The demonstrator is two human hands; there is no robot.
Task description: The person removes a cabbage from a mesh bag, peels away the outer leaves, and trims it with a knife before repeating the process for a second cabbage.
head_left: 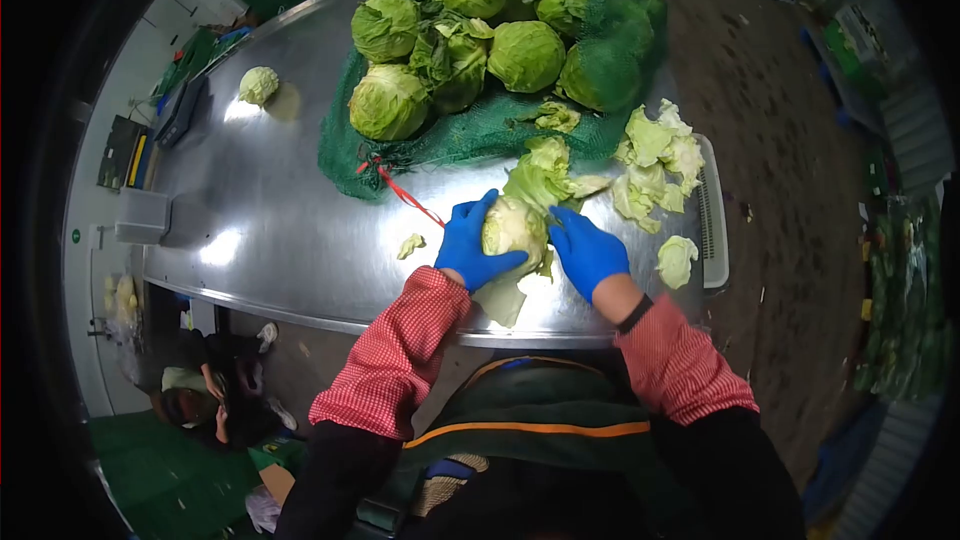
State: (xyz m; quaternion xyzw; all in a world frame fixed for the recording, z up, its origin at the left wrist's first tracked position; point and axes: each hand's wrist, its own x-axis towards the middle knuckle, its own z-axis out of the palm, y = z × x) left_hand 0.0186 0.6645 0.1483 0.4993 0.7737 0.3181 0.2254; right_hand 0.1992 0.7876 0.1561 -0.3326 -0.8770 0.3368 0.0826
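A pale, partly stripped cabbage (513, 231) rests on the metal table (260, 230) near its front edge. My left hand (474, 242), in a blue glove, is wrapped round the cabbage's left side. At its right side my right hand (590, 252), also blue-gloved, has its fingers apart, with the fingertips close to the outer leaves; whether they touch is unclear. Loose green leaves (541, 173) lie just beyond the cabbage. Farther back, several whole cabbages (526, 56) sit on and in a green net bag (460, 130) with a red tie (405, 196).
Torn leaves (655, 165) lie at the right beside a white tray (714, 210). A small pale cabbage (258, 85) stands at the far left, and a clear container (143, 215) at the left edge. A person (215, 385) is beyond the table at lower left.
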